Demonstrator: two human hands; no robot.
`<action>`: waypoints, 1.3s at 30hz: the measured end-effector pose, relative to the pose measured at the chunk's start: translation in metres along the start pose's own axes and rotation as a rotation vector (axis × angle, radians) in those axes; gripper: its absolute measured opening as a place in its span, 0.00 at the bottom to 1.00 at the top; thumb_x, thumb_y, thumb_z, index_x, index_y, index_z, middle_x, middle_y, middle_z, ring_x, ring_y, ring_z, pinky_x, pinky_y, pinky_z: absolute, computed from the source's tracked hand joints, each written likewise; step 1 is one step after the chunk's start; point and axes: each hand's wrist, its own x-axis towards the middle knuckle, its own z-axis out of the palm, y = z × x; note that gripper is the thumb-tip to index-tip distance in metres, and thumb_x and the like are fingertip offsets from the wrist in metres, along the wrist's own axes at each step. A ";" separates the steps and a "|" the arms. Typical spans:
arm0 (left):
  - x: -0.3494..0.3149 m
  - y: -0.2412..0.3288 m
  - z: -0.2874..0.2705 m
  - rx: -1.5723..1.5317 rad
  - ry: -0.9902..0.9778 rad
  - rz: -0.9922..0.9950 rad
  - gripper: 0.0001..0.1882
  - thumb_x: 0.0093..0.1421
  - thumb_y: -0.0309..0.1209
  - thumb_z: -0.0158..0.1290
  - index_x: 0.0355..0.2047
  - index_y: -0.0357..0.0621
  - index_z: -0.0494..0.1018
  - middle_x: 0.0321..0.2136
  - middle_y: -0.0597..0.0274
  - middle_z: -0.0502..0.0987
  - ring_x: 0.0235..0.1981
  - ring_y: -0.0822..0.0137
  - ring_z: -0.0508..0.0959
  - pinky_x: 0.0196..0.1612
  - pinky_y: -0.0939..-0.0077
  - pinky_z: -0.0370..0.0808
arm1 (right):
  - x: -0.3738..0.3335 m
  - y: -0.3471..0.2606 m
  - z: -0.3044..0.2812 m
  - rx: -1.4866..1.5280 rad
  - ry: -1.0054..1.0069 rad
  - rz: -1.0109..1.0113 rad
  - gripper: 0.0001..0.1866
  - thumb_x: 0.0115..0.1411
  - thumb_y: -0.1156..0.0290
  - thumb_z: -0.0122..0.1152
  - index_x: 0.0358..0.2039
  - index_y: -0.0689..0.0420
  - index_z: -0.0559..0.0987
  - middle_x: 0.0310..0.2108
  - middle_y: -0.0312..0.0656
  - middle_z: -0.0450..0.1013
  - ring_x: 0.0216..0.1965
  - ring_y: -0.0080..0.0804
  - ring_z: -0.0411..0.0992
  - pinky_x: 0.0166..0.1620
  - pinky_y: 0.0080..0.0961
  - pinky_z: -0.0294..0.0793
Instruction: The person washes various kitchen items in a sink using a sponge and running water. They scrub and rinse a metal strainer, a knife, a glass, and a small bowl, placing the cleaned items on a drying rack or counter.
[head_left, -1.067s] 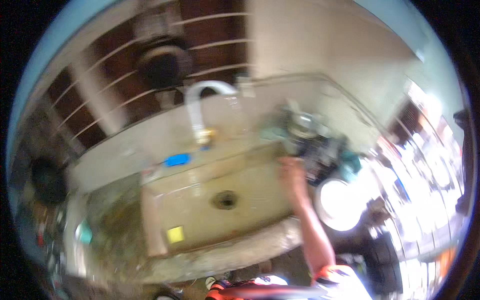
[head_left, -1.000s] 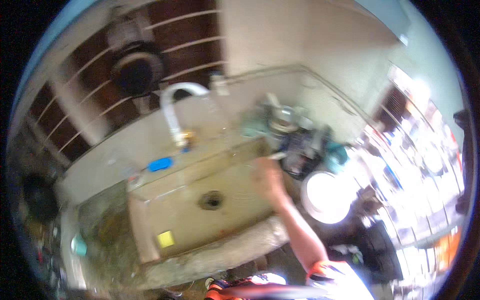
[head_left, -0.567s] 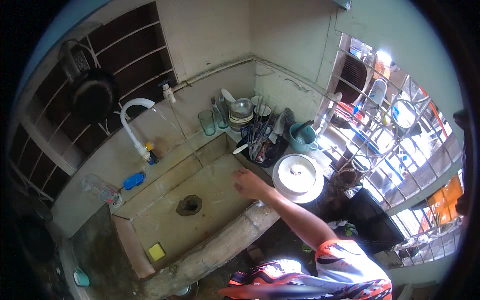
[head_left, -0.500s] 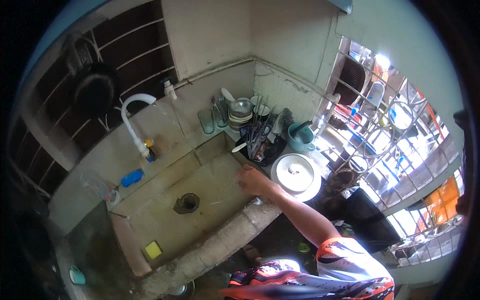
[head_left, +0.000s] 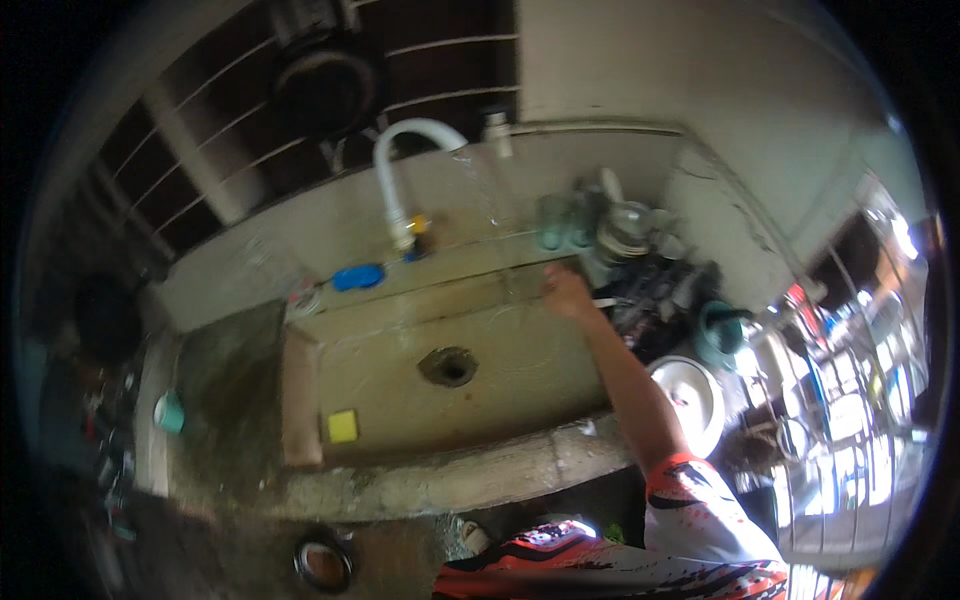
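Observation:
My right hand point(head_left: 567, 291) hangs over the right end of the stone sink point(head_left: 540, 425), near its back wall. Its fingers are blurred but look loosely bent and a little apart, with nothing seen in them. Closest to it are two clear glasses point(head_left: 551, 222) on the ledge behind, and a dark rack of cutlery point(head_left: 650, 305) to its right. Water falls in a thin stream from the curved white faucet point(head_left: 388, 180). A yellow sponge point(head_left: 343, 426) lies in the sink's front left corner, left of the drain hole point(head_left: 449, 367). My left hand is out of view.
Stacked bowls point(head_left: 625, 232), a teal mug point(head_left: 720, 335) and white plates point(head_left: 690, 400) crowd the right side. A blue soap-like block point(head_left: 358, 277) rests on the back ledge. A mint cup point(head_left: 169, 412) stands far left. A window grille point(head_left: 850, 440) borders the right.
My view has swung, so the sink and dishes sit differently in the picture. My right hand has moved from the sink's right front toward its back right corner.

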 end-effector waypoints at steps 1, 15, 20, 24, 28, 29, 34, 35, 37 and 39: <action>-0.011 -0.015 -0.003 -0.042 0.048 -0.027 0.13 0.60 0.36 0.54 0.42 0.43 0.72 0.29 0.58 0.78 0.32 0.60 0.79 0.35 0.63 0.75 | 0.021 0.009 0.013 0.170 0.039 0.026 0.19 0.55 0.70 0.61 0.45 0.66 0.74 0.34 0.59 0.75 0.43 0.49 0.76 0.47 0.41 0.76; -0.179 -0.218 0.072 -0.583 0.416 -0.277 0.15 0.60 0.35 0.54 0.45 0.42 0.72 0.31 0.58 0.78 0.33 0.60 0.79 0.37 0.63 0.76 | 0.093 0.068 0.217 1.090 -0.255 0.689 0.24 0.67 0.61 0.42 0.55 0.64 0.72 0.56 0.46 0.70 0.57 0.42 0.67 0.59 0.37 0.66; -0.154 -0.212 0.085 -0.593 0.342 -0.268 0.15 0.60 0.35 0.54 0.46 0.42 0.72 0.32 0.58 0.78 0.33 0.60 0.79 0.37 0.63 0.76 | 0.092 0.062 0.199 -0.776 -0.575 -0.204 0.29 0.66 0.49 0.41 0.53 0.60 0.75 0.55 0.46 0.72 0.56 0.47 0.68 0.56 0.48 0.66; -0.100 -0.168 0.071 -0.479 0.209 -0.211 0.16 0.60 0.34 0.54 0.47 0.42 0.71 0.32 0.58 0.78 0.34 0.60 0.79 0.37 0.63 0.76 | 0.041 0.046 0.220 -0.622 -0.534 -0.102 0.22 0.64 0.55 0.46 0.46 0.58 0.77 0.48 0.45 0.74 0.49 0.44 0.72 0.47 0.45 0.70; -0.058 -0.124 0.065 -0.363 0.121 -0.165 0.16 0.60 0.34 0.53 0.47 0.42 0.71 0.33 0.58 0.78 0.34 0.60 0.79 0.38 0.62 0.76 | 0.008 0.020 0.245 -0.511 -0.469 0.013 0.15 0.62 0.60 0.51 0.39 0.57 0.78 0.42 0.43 0.77 0.42 0.40 0.75 0.39 0.42 0.74; -0.054 -0.117 0.063 -0.342 0.106 -0.158 0.16 0.60 0.34 0.53 0.48 0.42 0.71 0.33 0.58 0.78 0.34 0.60 0.79 0.38 0.62 0.76 | 0.006 0.014 0.248 -0.488 -0.462 0.034 0.13 0.62 0.62 0.53 0.38 0.56 0.79 0.41 0.43 0.78 0.40 0.39 0.76 0.36 0.42 0.75; -0.041 -0.105 0.045 -0.309 0.074 -0.144 0.17 0.60 0.34 0.53 0.49 0.42 0.71 0.33 0.58 0.78 0.35 0.60 0.79 0.38 0.62 0.76 | 0.008 -0.003 0.234 0.111 -0.326 0.384 0.12 0.61 0.62 0.55 0.34 0.56 0.80 0.34 0.43 0.80 0.35 0.36 0.80 0.31 0.39 0.78; -0.039 -0.105 0.041 -0.307 0.070 -0.148 0.17 0.60 0.34 0.53 0.49 0.42 0.71 0.33 0.58 0.78 0.35 0.60 0.79 0.38 0.62 0.76 | 0.010 -0.004 0.226 0.525 -0.161 0.592 0.16 0.61 0.57 0.52 0.37 0.56 0.80 0.33 0.42 0.80 0.35 0.35 0.80 0.32 0.38 0.79; -0.041 -0.110 0.030 -0.305 0.071 -0.156 0.18 0.60 0.34 0.53 0.49 0.42 0.71 0.34 0.58 0.78 0.35 0.60 0.79 0.38 0.62 0.76 | 0.008 0.000 0.204 0.856 -0.115 0.763 0.19 0.62 0.53 0.51 0.41 0.55 0.79 0.32 0.41 0.81 0.36 0.33 0.80 0.35 0.38 0.79; -0.053 -0.121 0.018 -0.323 0.082 -0.163 0.18 0.60 0.33 0.53 0.50 0.42 0.71 0.34 0.58 0.78 0.35 0.60 0.79 0.38 0.62 0.76 | 0.011 0.006 0.175 0.696 -0.418 0.674 0.17 0.62 0.57 0.52 0.44 0.54 0.79 0.33 0.41 0.80 0.37 0.34 0.79 0.39 0.39 0.79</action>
